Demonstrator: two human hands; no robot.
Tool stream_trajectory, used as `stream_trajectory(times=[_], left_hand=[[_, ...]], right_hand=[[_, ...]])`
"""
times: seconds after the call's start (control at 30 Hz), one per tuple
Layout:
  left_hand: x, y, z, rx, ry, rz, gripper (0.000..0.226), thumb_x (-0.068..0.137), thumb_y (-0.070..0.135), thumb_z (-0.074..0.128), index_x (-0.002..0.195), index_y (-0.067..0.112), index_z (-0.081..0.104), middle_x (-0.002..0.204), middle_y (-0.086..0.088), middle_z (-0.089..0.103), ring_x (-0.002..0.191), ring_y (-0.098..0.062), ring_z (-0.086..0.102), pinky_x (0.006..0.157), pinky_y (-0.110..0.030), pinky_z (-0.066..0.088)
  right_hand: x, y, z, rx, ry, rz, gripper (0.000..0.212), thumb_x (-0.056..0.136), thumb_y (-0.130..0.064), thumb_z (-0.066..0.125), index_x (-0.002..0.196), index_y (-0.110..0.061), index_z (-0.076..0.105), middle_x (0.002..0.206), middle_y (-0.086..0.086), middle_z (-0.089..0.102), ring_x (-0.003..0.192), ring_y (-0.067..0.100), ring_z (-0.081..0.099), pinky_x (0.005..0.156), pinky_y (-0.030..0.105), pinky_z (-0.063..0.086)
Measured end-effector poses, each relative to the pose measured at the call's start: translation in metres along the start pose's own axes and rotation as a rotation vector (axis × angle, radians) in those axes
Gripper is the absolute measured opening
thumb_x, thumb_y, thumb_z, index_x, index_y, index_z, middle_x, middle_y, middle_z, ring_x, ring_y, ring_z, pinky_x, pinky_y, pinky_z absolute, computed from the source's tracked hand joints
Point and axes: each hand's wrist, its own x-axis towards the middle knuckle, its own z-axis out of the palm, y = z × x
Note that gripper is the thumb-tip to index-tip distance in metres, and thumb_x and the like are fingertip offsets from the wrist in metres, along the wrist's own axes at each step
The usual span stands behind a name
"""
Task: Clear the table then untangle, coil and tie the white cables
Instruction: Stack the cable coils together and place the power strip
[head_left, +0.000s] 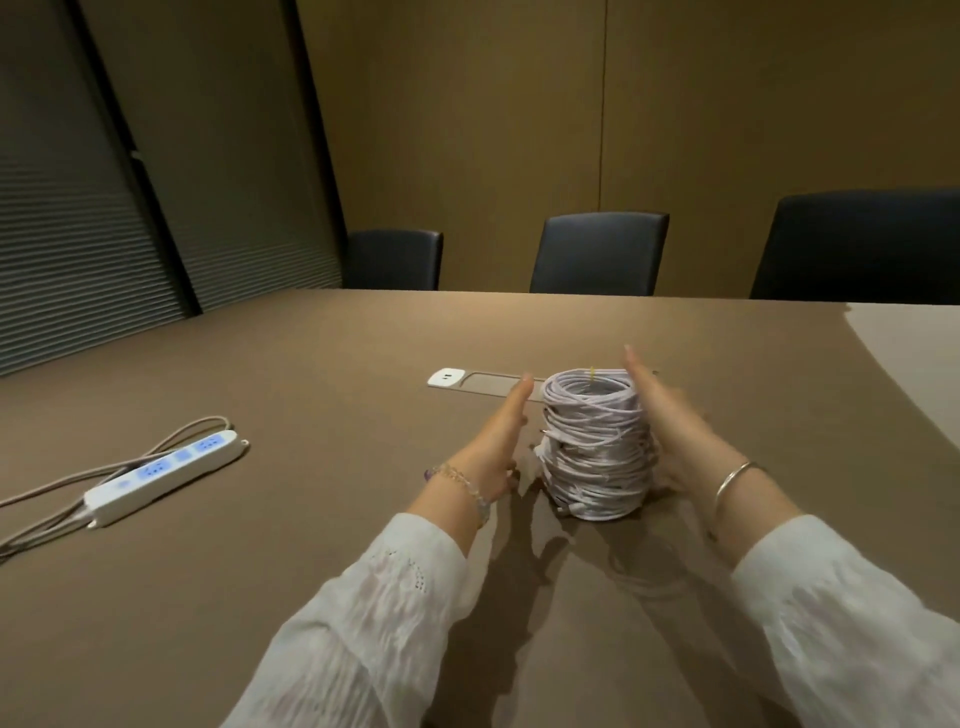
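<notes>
Standing upright near the middle of the brown matte worktop (311, 519), a tall stack of coiled white cables (595, 447) is flanked by both hands. The left hand (498, 441) is held just beside the stack's left side with its fingers (519, 392) straight and together, and a small gap seems to be left between palm and coils. The right hand (670, 426) is laid flat against the stack's right side, fingers extended, nothing being gripped. The palms are judged to be set this way so that the loose tower is steadied and squared rather than lifted. A small yellowish tie (591, 372) can be seen at the top coil; how many coils make up the stack cannot be counted, since the turns blur together.

One stack is counted, one white power strip with blue-lit sockets (166, 475) lying well apart to the left with its beige cord (62, 488) looped beside it, and one white recessed socket panel (447, 378) set in the worktop behind the stack. Three dark chairs (600, 252) are counted along the far edge. One bracelet is worn on each wrist.
</notes>
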Motion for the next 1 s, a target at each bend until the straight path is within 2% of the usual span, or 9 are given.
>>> stream_trajectory(times=[0.03, 0.1, 0.33, 0.43, 0.6, 0.77, 0.83, 0.9, 1.0], left_hand=[[0.0, -0.002, -0.012, 0.022, 0.028, -0.014, 0.078, 0.086, 0.078, 0.039, 0.147, 0.03, 0.04, 0.153, 0.0, 0.037, 0.142, -0.03, 0.032, 0.113, -0.05, 0.026], [0.002, -0.007, -0.041, 0.014, 0.06, -0.025, 0.086, 0.085, 0.077, 0.042, 0.148, 0.02, 0.037, 0.157, -0.01, 0.027, 0.144, -0.037, 0.026, 0.114, -0.055, 0.025], [-0.009, -0.022, -0.134, -0.063, 0.174, -0.026, 0.051, 0.098, 0.055, 0.04, 0.122, 0.012, 0.055, 0.133, -0.015, 0.054, 0.122, -0.032, 0.053, 0.103, -0.048, 0.041], [-0.024, -0.027, -0.16, -0.068, 0.243, -0.024, 0.041, 0.101, 0.047, 0.04, 0.112, 0.012, 0.059, 0.123, -0.013, 0.059, 0.113, -0.029, 0.058, 0.098, -0.045, 0.044], [-0.052, -0.039, -0.191, -0.096, 0.362, -0.011, 0.031, 0.101, 0.035, 0.044, 0.111, 0.009, 0.059, 0.101, -0.01, 0.061, 0.088, -0.023, 0.061, 0.096, -0.044, 0.048], [-0.088, -0.059, -0.242, -0.1, 0.542, 0.006, 0.022, 0.099, 0.022, 0.05, 0.111, 0.008, 0.063, 0.103, -0.012, 0.061, 0.091, -0.023, 0.059, 0.095, -0.044, 0.051], [-0.102, -0.066, -0.264, -0.092, 0.628, 0.018, 0.011, 0.098, 0.017, 0.05, 0.099, 0.015, 0.061, 0.105, -0.012, 0.062, 0.092, -0.022, 0.06, 0.093, -0.043, 0.053], [-0.117, -0.076, -0.294, -0.092, 0.73, 0.033, 0.011, 0.097, 0.012, 0.049, 0.099, 0.017, 0.059, 0.105, -0.011, 0.062, 0.089, -0.019, 0.059, 0.083, -0.037, 0.055], [-0.14, -0.093, -0.341, -0.08, 0.926, 0.059, 0.018, 0.096, 0.011, 0.05, 0.111, 0.009, 0.06, 0.096, -0.009, 0.061, 0.082, -0.016, 0.058, 0.065, -0.029, 0.049]], right_hand=[[0.0, -0.003, 0.0, -0.085, 0.149, -0.082, 0.112, 0.074, -0.082, 0.05, 0.154, -0.01, 0.019, 0.163, 0.014, 0.003, 0.146, 0.042, 0.015, 0.116, 0.057, 0.019], [-0.005, -0.011, 0.007, -0.197, 0.315, -0.274, 0.112, 0.08, -0.076, 0.049, 0.155, -0.007, 0.003, 0.162, 0.012, -0.015, 0.148, 0.035, -0.012, 0.118, 0.057, 0.0], [-0.05, -0.043, 0.086, -0.437, 0.294, -0.763, 0.077, 0.095, -0.044, 0.051, 0.154, -0.009, 0.015, 0.163, 0.009, -0.001, 0.15, 0.026, -0.011, 0.117, 0.046, -0.011], [-0.071, -0.046, 0.123, -0.38, 0.11, -0.8, 0.07, 0.094, -0.037, 0.054, 0.151, -0.009, 0.026, 0.16, 0.009, 0.021, 0.148, 0.027, 0.014, 0.12, 0.043, 0.009], [-0.098, -0.032, 0.189, -0.4, -0.361, -0.655, 0.051, 0.09, -0.032, 0.062, 0.136, -0.017, 0.05, 0.136, 0.004, 0.053, 0.122, 0.021, 0.05, 0.099, 0.035, 0.044], [-0.129, -0.01, 0.264, -0.509, -0.7, -0.566, 0.007, 0.089, -0.03, 0.066, 0.092, -0.024, 0.063, 0.09, -0.007, 0.062, 0.088, 0.011, 0.057, 0.069, 0.024, 0.045], [-0.138, -0.002, 0.288, -0.516, -0.784, -0.562, 0.012, 0.091, -0.026, 0.064, 0.08, -0.028, 0.059, 0.084, -0.011, 0.059, 0.079, 0.004, 0.054, 0.056, 0.017, 0.04], [-0.149, 0.004, 0.317, -0.524, -0.869, -0.551, 0.015, 0.092, -0.022, 0.063, 0.079, -0.029, 0.058, 0.083, -0.013, 0.056, 0.074, 0.001, 0.05, 0.046, 0.01, 0.038], [-0.169, 0.01, 0.358, -0.57, -0.948, -0.55, 0.002, 0.093, -0.025, 0.062, 0.091, -0.023, 0.062, 0.095, -0.005, 0.06, 0.08, 0.006, 0.052, 0.054, 0.016, 0.038]])
